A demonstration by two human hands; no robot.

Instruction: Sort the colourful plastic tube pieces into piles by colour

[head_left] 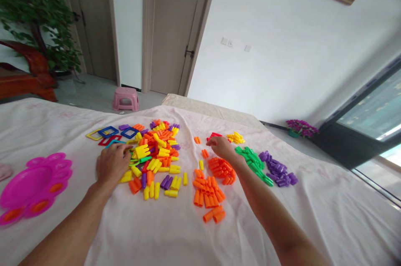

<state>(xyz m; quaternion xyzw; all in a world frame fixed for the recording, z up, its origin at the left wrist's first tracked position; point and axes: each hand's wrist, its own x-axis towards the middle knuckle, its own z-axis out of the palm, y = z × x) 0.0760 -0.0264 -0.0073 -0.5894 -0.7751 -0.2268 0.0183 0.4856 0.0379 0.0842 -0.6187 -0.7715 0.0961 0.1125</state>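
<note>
My left hand (114,160) rests at the left edge of a mixed pile of toy pieces (156,145) in yellow, orange, purple, red and green. Its fingers are bent near a yellow piece (141,152); whether they grip anything cannot be made out. My right hand (222,148) reaches over the cloth beside small red pieces (214,135), fingertips pointing left and partly bent, their contents unclear. Around it lie separate groups: yellow pieces (236,137), green pieces (252,163), purple pieces (278,170) and orange pieces (208,191).
A pink paw-shaped tray (29,180) lies at the left on the pale cloth (138,232). Blue, red and yellow diamond frames (108,132) are behind my left hand. Beyond the table stand a pink stool (125,99) and a plant (37,19).
</note>
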